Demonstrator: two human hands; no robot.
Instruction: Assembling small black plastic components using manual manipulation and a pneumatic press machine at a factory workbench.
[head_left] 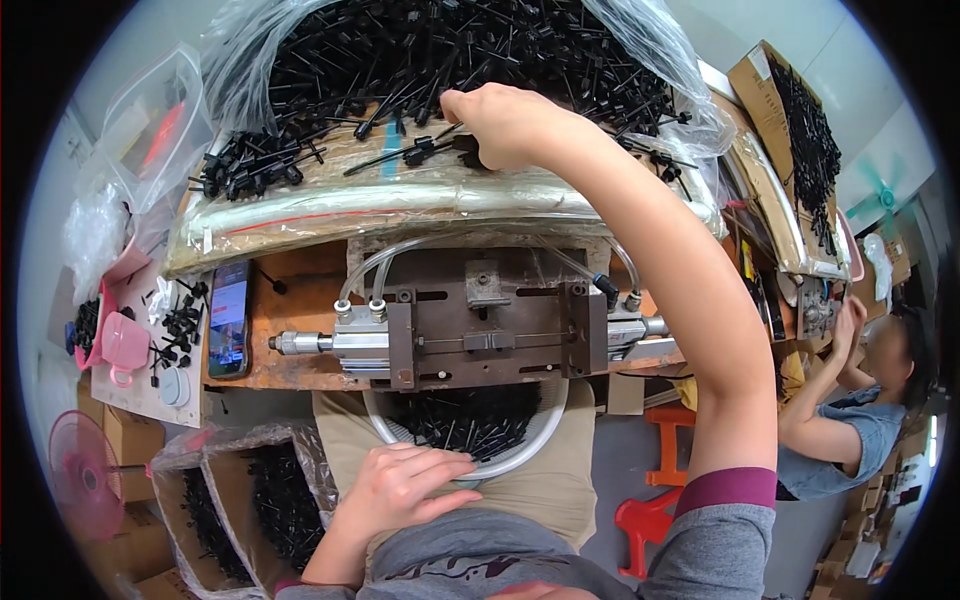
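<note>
My right hand reaches far over the fixture to the edge of a large heap of black plastic parts with thin rods. Its fingers are curled in, and a few black parts stick out from beneath them; the fingertips are partly hidden. My left hand lies at the near rim of a white round basket on my lap, fingers stretched out and holding nothing. More black parts fill the basket. Between the hands sits a metal clamping fixture with an air cylinder at each end.
A phone lies left of the fixture, near a pink cup. Plastic-lined boxes of black parts stand lower left, beside a pink fan. Red stools stand right; farther right, another person works.
</note>
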